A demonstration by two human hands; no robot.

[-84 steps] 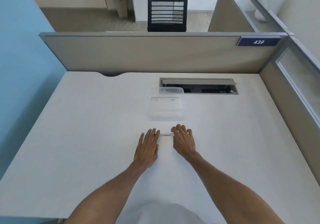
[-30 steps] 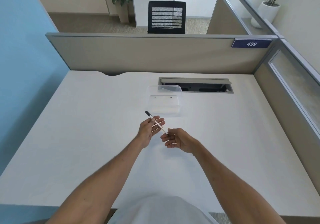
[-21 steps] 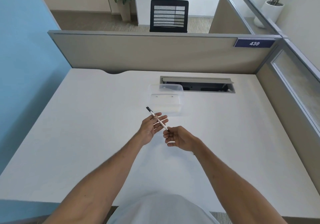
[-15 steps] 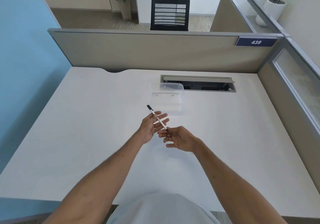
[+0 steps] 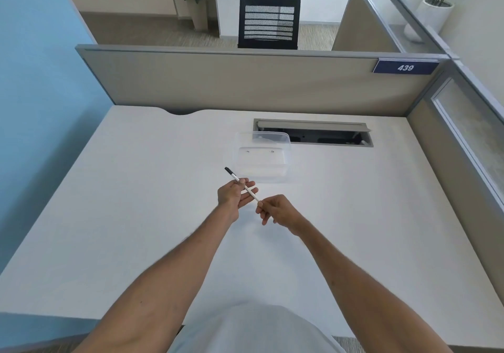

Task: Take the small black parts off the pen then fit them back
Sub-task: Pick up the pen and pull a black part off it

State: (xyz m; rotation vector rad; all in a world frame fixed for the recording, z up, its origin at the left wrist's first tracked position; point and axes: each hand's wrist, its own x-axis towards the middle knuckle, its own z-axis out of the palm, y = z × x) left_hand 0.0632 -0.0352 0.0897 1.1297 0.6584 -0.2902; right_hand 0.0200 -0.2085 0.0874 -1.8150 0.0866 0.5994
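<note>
A slim white pen (image 5: 243,185) is being held in the air above the middle of the desk, slanting from near right to far left. A small black cap (image 5: 229,171) is sitting on its far end; its near end is hidden.

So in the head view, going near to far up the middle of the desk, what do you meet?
Right hand → pen, held by both hands → clear plastic container → open cable tray → partition wall → black mesh chair.
</note>
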